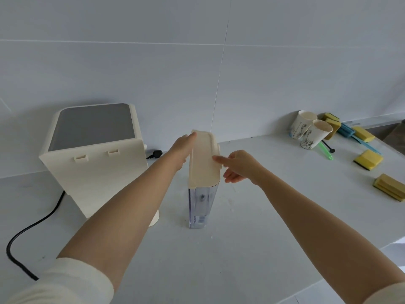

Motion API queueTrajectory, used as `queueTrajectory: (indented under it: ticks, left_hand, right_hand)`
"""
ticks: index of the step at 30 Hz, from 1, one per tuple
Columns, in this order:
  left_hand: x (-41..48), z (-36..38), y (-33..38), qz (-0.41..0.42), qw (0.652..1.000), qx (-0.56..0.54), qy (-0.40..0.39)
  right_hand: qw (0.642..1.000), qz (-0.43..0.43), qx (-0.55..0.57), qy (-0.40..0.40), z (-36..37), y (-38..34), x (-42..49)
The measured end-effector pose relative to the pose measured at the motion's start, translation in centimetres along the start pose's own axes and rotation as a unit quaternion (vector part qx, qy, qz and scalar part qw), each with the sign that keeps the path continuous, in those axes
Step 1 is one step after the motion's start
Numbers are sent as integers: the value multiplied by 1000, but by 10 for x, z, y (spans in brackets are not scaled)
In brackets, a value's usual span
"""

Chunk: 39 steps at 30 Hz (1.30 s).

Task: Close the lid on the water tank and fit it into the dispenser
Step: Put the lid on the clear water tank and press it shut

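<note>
A narrow clear water tank (pixel 200 205) stands upright on the white counter (pixel 252 216). Its cream lid (pixel 202 159) lies on top of it. My left hand (pixel 183 150) rests against the lid's left edge, fingers partly hidden behind it. My right hand (pixel 235 166) touches the lid's right side, index finger laid on the top surface and the other fingers curled below the edge. The cream dispenser (pixel 96 154) with a grey top stands to the left, its back panel with two slots facing me.
A black power cable (pixel 28 231) runs from the dispenser across the counter's left, with a plug (pixel 154 154) by the wall. Two paper cups (pixel 311 131), several yellow sponges (pixel 368 160) and brushes lie at the far right. The counter edge runs along the lower right.
</note>
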<state>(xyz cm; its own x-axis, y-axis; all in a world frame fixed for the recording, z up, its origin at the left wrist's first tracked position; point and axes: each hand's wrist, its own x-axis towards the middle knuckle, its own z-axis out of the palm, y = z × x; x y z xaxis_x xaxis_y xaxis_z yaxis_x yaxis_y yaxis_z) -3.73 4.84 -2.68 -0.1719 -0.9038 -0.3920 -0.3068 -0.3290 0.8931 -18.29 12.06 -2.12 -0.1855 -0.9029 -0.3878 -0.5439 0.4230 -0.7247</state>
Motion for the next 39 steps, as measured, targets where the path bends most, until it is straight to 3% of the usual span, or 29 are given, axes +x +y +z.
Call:
queueTrajectory:
  ticks: [5, 8, 13, 18, 27, 39]
  left_hand:
    - [-37, 5, -5, 155, 980, 123, 34]
    - [-54, 14, -18, 198, 949, 238, 58]
    - [-70, 30, -39, 297, 867, 388, 99]
    - [-71, 42, -44, 305, 827, 454, 128]
    - [-71, 47, -47, 298, 826, 455, 144]
    - [-68, 17, -48, 322, 847, 421, 43]
  right_hand:
    - [995, -65, -21, 68, -13, -10, 26]
    - [994, -98, -31, 37, -13, -21, 41]
    - [983, -164, -78, -18, -3, -43, 57]
    - [967, -190, -158, -56, 11, -56, 69]
    - [956, -168, -240, -15, 17, -55, 78]
    - [968, -118, -218, 45, -16, -24, 72]
